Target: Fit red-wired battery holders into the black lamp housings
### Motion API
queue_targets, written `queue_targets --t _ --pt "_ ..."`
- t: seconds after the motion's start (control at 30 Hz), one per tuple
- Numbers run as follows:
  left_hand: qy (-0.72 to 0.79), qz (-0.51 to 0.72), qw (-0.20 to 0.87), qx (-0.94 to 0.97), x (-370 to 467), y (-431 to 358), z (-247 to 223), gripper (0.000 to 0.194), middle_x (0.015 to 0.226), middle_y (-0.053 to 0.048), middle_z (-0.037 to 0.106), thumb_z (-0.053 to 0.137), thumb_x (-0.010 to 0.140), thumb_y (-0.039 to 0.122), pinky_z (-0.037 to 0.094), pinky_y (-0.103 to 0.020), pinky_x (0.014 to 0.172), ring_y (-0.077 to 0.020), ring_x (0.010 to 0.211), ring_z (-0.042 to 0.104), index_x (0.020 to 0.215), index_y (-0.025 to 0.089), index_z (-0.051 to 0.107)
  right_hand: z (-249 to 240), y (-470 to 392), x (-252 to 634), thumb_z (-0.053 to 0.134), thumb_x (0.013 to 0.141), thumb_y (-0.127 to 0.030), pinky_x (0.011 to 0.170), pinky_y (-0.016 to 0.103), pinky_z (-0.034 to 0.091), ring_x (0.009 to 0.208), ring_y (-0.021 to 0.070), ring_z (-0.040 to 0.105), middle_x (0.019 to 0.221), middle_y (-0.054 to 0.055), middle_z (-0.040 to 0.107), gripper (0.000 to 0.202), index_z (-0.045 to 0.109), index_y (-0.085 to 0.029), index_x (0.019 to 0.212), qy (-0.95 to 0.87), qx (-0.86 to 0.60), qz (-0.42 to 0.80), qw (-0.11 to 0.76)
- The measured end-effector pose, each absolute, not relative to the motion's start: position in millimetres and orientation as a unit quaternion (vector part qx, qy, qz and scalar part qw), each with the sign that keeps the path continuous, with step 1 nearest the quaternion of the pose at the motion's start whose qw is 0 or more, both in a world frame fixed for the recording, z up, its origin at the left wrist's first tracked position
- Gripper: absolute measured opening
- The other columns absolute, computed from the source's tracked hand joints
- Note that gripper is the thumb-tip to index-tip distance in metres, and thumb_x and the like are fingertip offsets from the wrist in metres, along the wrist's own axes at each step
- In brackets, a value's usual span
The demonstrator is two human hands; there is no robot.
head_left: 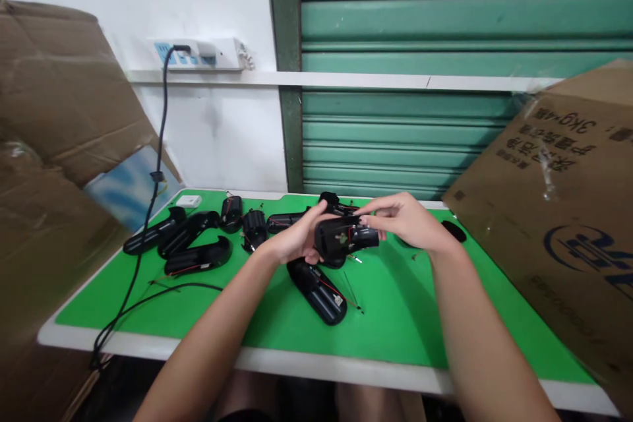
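hands (295, 238) (411, 222): on black casing (328, 237) | below: green tabletop (395, 310) | left: loose casings (200, 258)

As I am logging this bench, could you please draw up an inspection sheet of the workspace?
Surface: green-topped table, pale edge.
Parts: black housing, held above the table; black shell, lying nearer the wearer.
Clutter: three curved black shells at left; small white item, far left corner.
Hands: left hand holds the housing; right hand has fingertips at its upper edge.
Cables: black cable hangs from power strip across the table's left side.
Surroundings: cardboard both sides; white wall and green shutter behind.
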State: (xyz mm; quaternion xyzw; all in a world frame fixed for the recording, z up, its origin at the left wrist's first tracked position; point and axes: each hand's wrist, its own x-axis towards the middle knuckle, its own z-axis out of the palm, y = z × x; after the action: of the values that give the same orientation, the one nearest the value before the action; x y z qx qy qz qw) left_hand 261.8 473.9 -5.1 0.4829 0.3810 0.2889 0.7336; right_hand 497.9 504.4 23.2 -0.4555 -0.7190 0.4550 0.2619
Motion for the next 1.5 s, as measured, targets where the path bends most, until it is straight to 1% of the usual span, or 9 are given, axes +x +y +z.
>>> queue_targets --t 0.13,0.3,0.47,0.63,0.77,1.0,1.17,1.33,1.5 --pt "0.334 0.267 0.775 0.465 264 468 -7 0.074 0.085 -0.010 0.074 0.069 0.070 0.078 0.048 -0.023 0.059 -0.0146 0.068 0.063 0.105 0.013 0.071 19 510 478 0.084 0.066 -0.047 0.064 0.021 0.049 0.071 0.0105 0.063 0.083 0.006 0.072 0.054 0.076 -0.014 0.108 -0.712 -0.395 0.481 0.324" --pt "0.326 0.453 0.674 0.483 270 471 -15 0.072 0.105 -0.006 0.070 0.084 0.067 0.061 0.055 -0.028 0.068 -0.0141 0.075 0.065 0.122 0.021 0.059 2 500 479 0.080 0.073 -0.051 0.080 0.027 0.059 0.108 0.0171 0.067 0.130 0.009 0.064 0.067 0.058 -0.025 0.132 -0.598 -0.353 0.571 0.437" --pt "0.346 0.551 0.552 0.522 266 477 -17 0.081 0.115 -0.006 0.065 0.093 0.059 0.052 0.056 -0.028 0.084 -0.0166 0.097 0.064 0.121 0.022 0.052 -6 493 485 0.082 0.072 -0.050 0.058 0.024 0.054 0.076 0.0127 0.068 0.112 0.008 0.068 0.069 0.057 -0.023 0.130 -0.584 -0.367 0.646 0.327" --pt "0.299 0.411 0.725 0.466 246 480 -6 0.088 0.114 -0.014 0.070 0.051 0.071 0.090 0.060 -0.035 0.066 -0.0253 0.091 0.068 0.121 0.018 0.060 -2 498 493 0.088 0.064 -0.047 0.054 0.018 0.044 0.062 0.0055 0.058 0.091 0.005 0.071 0.061 0.070 -0.015 0.113 -0.582 -0.377 0.624 0.362" --pt "0.316 0.309 0.800 0.405 242 482 -6 0.054 0.110 -0.012 0.074 0.059 0.085 0.051 0.058 -0.031 0.061 -0.0202 0.081 0.069 0.127 0.017 0.063 1 496 495 0.085 0.068 -0.049 0.063 0.021 0.048 0.073 0.0100 0.064 0.097 0.008 0.074 0.061 0.071 -0.016 0.118 -0.617 -0.380 0.603 0.332" --pt "0.301 0.386 0.772 0.405 259 477 -11 0.063 0.096 -0.007 0.077 0.073 0.060 0.015 0.057 -0.028 0.074 -0.0169 0.073 0.072 0.123 0.015 0.065 -8 497 489 0.085 0.066 -0.049 0.072 0.022 0.051 0.092 0.0125 0.062 0.117 0.008 0.067 0.060 0.067 -0.021 0.115 -0.646 -0.416 0.445 0.461" --pt "0.329 0.451 0.735 0.385 271 474 -10 0.059 0.087 -0.002 0.074 0.079 0.060 0.018 0.055 -0.026 0.068 -0.0159 0.068 0.071 0.116 0.020 0.059 -20 497 476 0.076 0.076 -0.042 0.069 0.023 0.049 0.076 0.0092 0.059 0.088 0.003 0.064 0.032 0.067 -0.017 0.092 -0.710 -0.399 0.380 0.438" --pt "0.355 0.498 0.697 0.375 276 474 -11 0.057 0.081 0.002 0.068 0.083 0.065 0.030 0.052 -0.025 0.065 -0.0126 0.063 0.066 0.114 0.021 0.054 -21 489 468 0.063 0.084 -0.031 0.067 0.023 0.045 0.071 0.0078 0.058 0.087 0.004 0.066 0.018 0.075 -0.018 0.088 -0.786 -0.381 0.323 0.363" --pt "0.362 0.507 0.651 0.434 282 470 -15 0.056 0.083 0.004 0.063 0.084 0.065 0.030 0.049 -0.025 0.070 -0.0110 0.069 0.062 0.111 0.021 0.052 -18 485 461 0.064 0.086 -0.036 0.064 0.022 0.043 0.072 0.0090 0.056 0.083 0.003 0.065 0.020 0.066 -0.017 0.090 -0.701 -0.425 0.292 0.493"
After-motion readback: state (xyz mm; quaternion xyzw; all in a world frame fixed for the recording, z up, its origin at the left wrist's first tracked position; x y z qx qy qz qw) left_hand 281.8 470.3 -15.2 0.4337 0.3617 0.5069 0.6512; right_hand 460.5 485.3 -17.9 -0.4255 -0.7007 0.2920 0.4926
